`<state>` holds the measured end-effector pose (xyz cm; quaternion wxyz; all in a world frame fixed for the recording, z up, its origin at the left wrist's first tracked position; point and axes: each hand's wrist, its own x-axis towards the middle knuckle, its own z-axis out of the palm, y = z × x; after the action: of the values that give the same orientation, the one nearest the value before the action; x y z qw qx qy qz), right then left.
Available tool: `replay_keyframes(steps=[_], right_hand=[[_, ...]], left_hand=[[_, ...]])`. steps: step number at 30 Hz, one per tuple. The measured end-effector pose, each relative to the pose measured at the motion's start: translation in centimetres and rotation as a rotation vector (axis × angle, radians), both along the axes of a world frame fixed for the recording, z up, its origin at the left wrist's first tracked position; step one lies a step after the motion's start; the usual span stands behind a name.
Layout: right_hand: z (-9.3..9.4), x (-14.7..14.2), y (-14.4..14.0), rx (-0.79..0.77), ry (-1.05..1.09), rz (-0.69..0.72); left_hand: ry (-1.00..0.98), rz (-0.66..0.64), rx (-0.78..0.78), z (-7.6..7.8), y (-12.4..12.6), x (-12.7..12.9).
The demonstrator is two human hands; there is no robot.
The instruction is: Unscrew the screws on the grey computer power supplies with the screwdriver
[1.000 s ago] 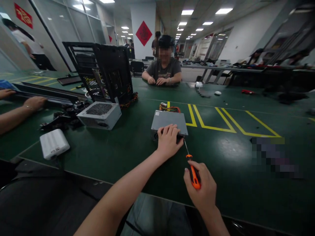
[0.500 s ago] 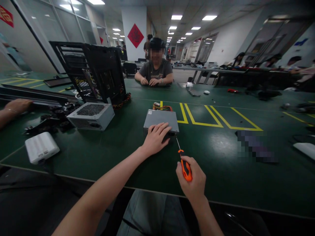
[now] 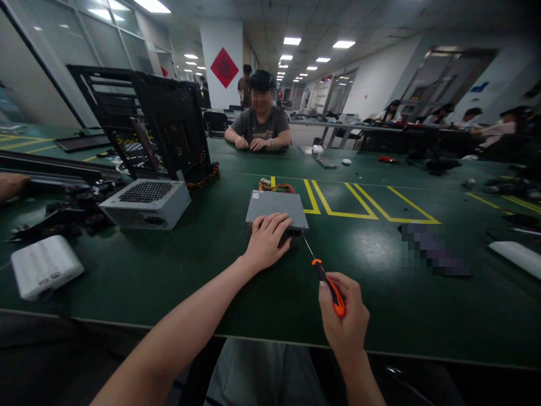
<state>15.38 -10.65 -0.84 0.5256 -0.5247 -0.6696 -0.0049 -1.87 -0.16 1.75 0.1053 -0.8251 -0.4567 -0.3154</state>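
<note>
A grey computer power supply (image 3: 276, 204) lies on the green table in front of me, its bundle of coloured cables (image 3: 276, 186) behind it. My left hand (image 3: 268, 239) rests on its near top edge with fingers stretched out over the lid and the thumb down by the front face. In my right hand (image 3: 344, 310) is an orange and black screwdriver (image 3: 332, 290), gripped by the handle. Its thin shaft points up and left to the lower right corner of the power supply. Whether the tip touches a screw there is too small to tell.
To the left stand a second power supply (image 3: 146, 206) and an open black computer case (image 3: 147, 124). A white power bank (image 3: 45, 266) is at the near left, with another person's hand (image 3: 12, 185) beyond. Across the table sits a person (image 3: 261, 127). Yellow tape (image 3: 353, 215) marks the tabletop.
My right hand and the screwdriver handle have shifted right and slightly down, so the screwdriver leans more. My left hand stays on the power supply. The view has turned slightly right.
</note>
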Motion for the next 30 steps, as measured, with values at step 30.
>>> replay_keyframes(steps=[30], right_hand=[[0.2,0.1,-0.2,-0.003,-0.008,0.029]], left_hand=[[0.036,0.058,0.082,0.6,0.3,-1.4]])
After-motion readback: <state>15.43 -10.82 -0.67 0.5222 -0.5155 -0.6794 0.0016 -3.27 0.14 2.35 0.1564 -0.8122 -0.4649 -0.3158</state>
